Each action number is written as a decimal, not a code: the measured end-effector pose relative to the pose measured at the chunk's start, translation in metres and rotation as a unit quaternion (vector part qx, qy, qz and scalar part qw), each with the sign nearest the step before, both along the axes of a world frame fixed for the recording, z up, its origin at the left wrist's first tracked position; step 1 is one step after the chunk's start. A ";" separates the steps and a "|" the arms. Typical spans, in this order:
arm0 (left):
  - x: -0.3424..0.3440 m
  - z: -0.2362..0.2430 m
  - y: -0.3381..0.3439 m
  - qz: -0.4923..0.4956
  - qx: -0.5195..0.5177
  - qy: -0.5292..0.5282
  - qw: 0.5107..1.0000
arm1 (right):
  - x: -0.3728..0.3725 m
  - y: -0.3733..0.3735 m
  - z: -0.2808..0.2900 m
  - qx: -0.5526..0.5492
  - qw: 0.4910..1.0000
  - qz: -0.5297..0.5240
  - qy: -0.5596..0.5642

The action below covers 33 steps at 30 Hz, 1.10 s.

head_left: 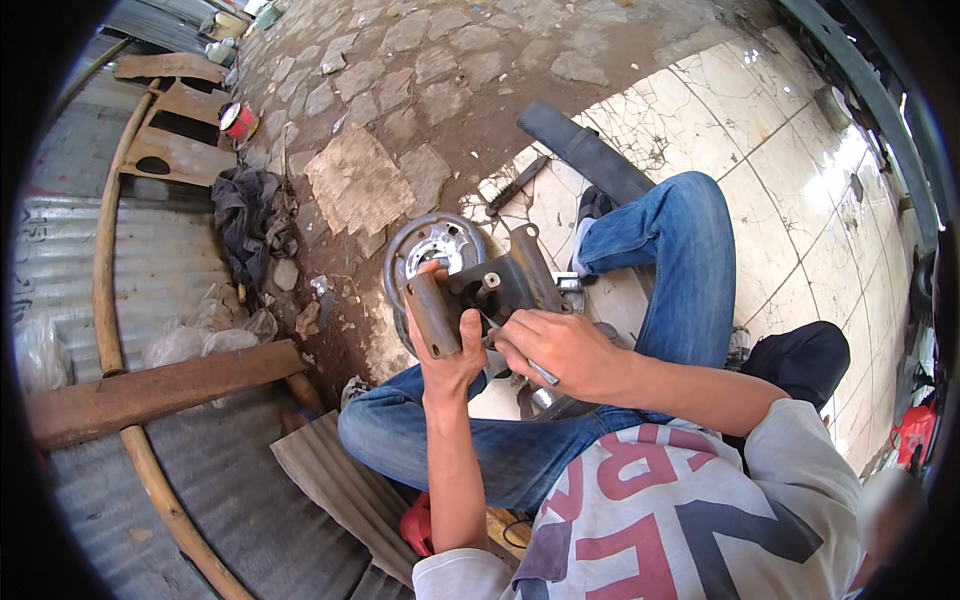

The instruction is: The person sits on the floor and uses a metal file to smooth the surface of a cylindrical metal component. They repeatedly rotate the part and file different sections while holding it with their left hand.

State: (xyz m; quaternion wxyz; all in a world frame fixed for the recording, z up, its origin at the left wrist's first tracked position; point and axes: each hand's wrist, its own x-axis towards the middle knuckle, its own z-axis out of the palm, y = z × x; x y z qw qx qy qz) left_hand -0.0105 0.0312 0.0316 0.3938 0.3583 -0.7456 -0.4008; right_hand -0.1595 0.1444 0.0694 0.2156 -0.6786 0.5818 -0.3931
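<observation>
Between our knees, our left hand wraps the rusty arm of the metal part, its long axis pointing far-left; our right hand pinches a thin tool.

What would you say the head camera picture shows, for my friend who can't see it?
A person sitting on the ground grips a rusty metal car part with the left hand and works a thin metal tool into it with the right hand. Blue-jeaned legs rest on cracked white tiles.

red-and-white round tin upper left, by wooden frame
</observation>
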 end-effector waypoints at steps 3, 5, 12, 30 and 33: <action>-0.006 0.011 -0.002 0.005 0.005 -0.043 0.999 | 0.000 0.000 -0.008 -0.005 1.000 -0.020 -0.020; -0.008 0.017 -0.003 0.008 0.010 -0.067 0.998 | 0.004 0.003 -0.016 -0.024 0.997 -0.043 -0.054; -0.010 0.019 0.000 -0.004 0.027 -0.085 0.996 | 0.008 0.016 -0.024 -0.001 0.983 -0.067 -0.168; -0.021 -0.026 0.020 0.119 -0.018 0.108 0.987 | -0.003 0.043 -0.005 -0.007 0.954 -0.107 -0.280; -0.009 -0.033 0.012 0.136 -0.019 0.103 0.985 | -0.010 0.046 -0.008 -0.004 0.952 -0.123 -0.280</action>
